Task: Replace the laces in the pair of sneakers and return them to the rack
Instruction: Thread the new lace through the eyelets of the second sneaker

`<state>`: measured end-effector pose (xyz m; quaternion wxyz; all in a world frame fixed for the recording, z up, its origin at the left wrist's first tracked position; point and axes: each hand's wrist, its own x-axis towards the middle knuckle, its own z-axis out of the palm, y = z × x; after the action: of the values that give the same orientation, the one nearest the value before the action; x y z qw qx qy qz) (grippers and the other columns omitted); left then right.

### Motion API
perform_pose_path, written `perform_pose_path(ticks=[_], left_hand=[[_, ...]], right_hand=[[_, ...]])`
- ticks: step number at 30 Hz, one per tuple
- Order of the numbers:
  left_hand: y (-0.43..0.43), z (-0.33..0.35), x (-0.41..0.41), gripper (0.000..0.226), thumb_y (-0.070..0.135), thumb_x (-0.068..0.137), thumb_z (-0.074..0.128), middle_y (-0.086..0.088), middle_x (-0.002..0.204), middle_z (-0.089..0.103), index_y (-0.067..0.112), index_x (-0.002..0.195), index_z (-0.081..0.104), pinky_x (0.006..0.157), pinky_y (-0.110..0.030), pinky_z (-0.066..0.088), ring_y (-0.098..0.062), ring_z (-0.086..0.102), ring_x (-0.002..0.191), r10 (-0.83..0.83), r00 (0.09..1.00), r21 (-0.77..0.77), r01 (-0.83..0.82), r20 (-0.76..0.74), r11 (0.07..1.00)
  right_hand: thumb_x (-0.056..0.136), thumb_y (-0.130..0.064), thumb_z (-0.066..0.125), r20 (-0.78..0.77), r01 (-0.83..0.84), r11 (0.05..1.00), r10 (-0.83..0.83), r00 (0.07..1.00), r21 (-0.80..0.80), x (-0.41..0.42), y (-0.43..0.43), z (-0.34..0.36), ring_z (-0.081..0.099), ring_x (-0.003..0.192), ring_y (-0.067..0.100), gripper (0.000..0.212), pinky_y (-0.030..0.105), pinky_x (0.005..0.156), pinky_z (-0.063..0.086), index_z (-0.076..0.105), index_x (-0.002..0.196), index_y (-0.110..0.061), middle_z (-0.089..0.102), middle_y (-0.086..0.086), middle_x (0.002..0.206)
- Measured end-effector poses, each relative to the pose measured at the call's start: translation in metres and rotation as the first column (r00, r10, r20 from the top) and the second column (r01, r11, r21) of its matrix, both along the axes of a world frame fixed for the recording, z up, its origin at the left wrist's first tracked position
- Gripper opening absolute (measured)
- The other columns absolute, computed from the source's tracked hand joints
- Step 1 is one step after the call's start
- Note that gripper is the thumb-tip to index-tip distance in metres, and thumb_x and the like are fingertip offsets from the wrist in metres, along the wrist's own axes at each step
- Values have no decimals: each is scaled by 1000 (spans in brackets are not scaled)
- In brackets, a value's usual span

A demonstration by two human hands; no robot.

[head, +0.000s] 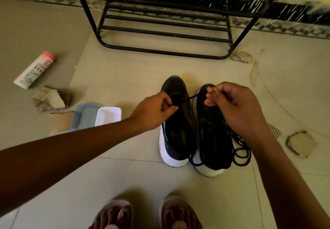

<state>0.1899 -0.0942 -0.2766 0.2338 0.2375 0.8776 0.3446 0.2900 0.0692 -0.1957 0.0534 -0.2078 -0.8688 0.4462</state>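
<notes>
Tiled floor bears sneakers beneath hands pinching a lace

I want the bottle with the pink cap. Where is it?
In the head view, the bottle lies on the floor at far left, just beyond a cardboard scrap and left of the rack.

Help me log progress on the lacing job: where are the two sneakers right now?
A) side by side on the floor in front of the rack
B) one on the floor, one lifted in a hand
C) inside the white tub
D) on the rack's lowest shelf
A: the sneakers stand side by side on the floor, short of the rack, while the left hand and right hand pinch a black lace above them.
</notes>
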Motion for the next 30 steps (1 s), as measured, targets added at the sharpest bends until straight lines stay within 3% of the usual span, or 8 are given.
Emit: perform_pose_path(ticks=[4, 9, 13, 16, 22, 25, 28, 30], left_hand=[[10, 15, -13, 42, 26, 86, 65, 6, 105, 51, 20, 127, 56, 74, -15, 38, -5, 49, 78, -154, 980, 126, 170, -127, 977], [26, 19, -21, 22, 22, 86, 64, 6, 89, 57, 10, 105, 70, 61, -9, 35, -3, 47, 69, -216, 959, 104, 238, -182, 966], [28, 19, -36, 18, 21, 88, 62, 3, 84, 64, 8, 96, 69, 66, -13, 40, -2, 53, 69, -63, 997, 186, 69, -39, 980], [27, 22, -38, 17, 17, 90, 59, 6, 76, 62, 3, 95, 67, 59, -8, 42, 1, 54, 62, 32, 989, 257, -69, 145, 964], [30, 22, -33, 14, 20, 97, 49, 5, 86, 65, 16, 87, 59, 64, -17, 45, -5, 56, 68, 145, 877, 263, -289, 457, 920], [31, 22, -35, 11, 19, 96, 50, 6, 81, 64, 17, 90, 59, 66, -19, 45, -6, 55, 67, 218, 816, 246, -398, 536, 884], [32, 22, -37, 10, 18, 96, 51, 4, 79, 63, 16, 90, 59, 67, -20, 47, -7, 55, 67, 253, 749, 244, -484, 613, 841], [32, 22, -37, 8, 17, 96, 51, 3, 81, 63, 15, 93, 58, 70, -20, 49, -9, 58, 70, 244, 713, 252, -514, 658, 820]], right_hand=[[95, -26, 50, -71, 27, 992, -36, 997, -121, -10, 1, -1, 60, 63, -1, 21, 13, 68, 48, 64, 79, -23, 65, -7, 63], [97, -15, 48, -96, -4, 951, -27, 995, -310, -17, 0, -3, 59, 62, 1, 21, 14, 62, 50, 65, 85, -19, 60, -8, 61], [92, -19, 58, -3, -35, 998, 35, 999, -44, -14, 18, -14, 62, 75, 4, 11, 17, 73, 48, 68, 89, -23, 67, -7, 78], [90, -21, 61, 98, -63, 970, 41, 994, 233, -9, 35, -26, 58, 72, -1, 10, 0, 62, 37, 71, 94, -22, 65, -10, 79], [89, -22, 62, 201, -8, 921, -77, 976, 390, 1, 60, -43, 60, 74, 20, 13, 28, 67, 41, 73, 90, -14, 61, -2, 71], [84, -17, 69, 188, 82, 958, -137, 973, 273, 4, 69, -43, 65, 74, 22, 4, 31, 75, 50, 72, 82, -17, 68, 4, 75], [79, -9, 73, 186, 181, 974, -205, 961, 140, 6, 74, -45, 68, 71, 27, 18, 41, 78, 56, 65, 70, -23, 69, 7, 74], [80, -6, 71, 158, 259, 965, -250, 955, -43, 4, 70, -44, 69, 69, 26, 17, 37, 73, 58, 62, 72, -19, 70, 11, 75]])
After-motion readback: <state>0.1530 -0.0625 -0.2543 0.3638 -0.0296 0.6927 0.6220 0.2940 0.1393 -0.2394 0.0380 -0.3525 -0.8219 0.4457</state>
